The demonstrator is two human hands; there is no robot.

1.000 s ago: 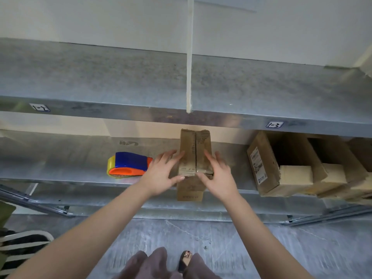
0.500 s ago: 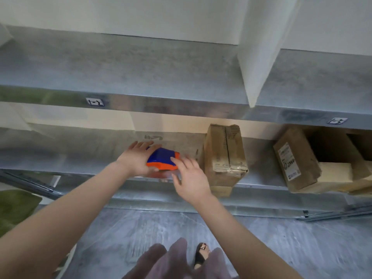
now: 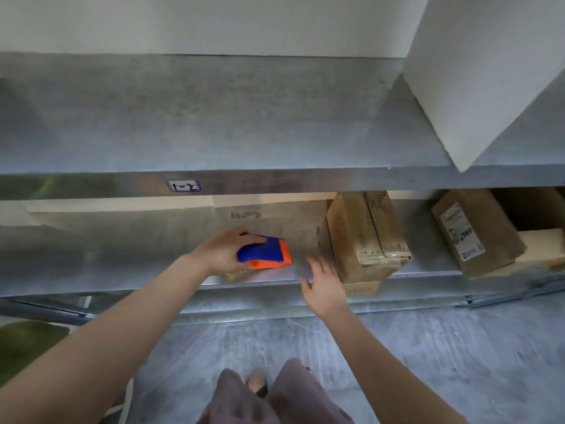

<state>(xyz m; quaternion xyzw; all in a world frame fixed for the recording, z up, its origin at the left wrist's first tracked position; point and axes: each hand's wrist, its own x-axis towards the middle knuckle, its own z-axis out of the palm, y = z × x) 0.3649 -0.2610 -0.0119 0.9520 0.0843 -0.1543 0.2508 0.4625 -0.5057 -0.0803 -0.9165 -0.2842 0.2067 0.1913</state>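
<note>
A blue and orange tape dispenser [image 3: 265, 252] is on the lower metal shelf [image 3: 122, 258]. My left hand [image 3: 224, 254] grips it from the left, fingers curled over its blue top. My right hand [image 3: 324, 286] hovers at the shelf's front edge with fingers spread, holding nothing. It lies between the dispenser and a small brown cardboard box [image 3: 367, 237], which stands just to its right with closed flaps.
A larger cardboard box [image 3: 477, 231] with a white label lies further right, with more boxes behind it. The upper shelf [image 3: 214, 117] overhangs, with a white divider [image 3: 477, 71] at right. Below are a grey floor, a green mat [image 3: 27, 341] and my foot.
Both hands left the small cardboard box and moved left. My left hand took hold of the tape dispenser; my right hand touched it, then drew back right. The view shifted left.
</note>
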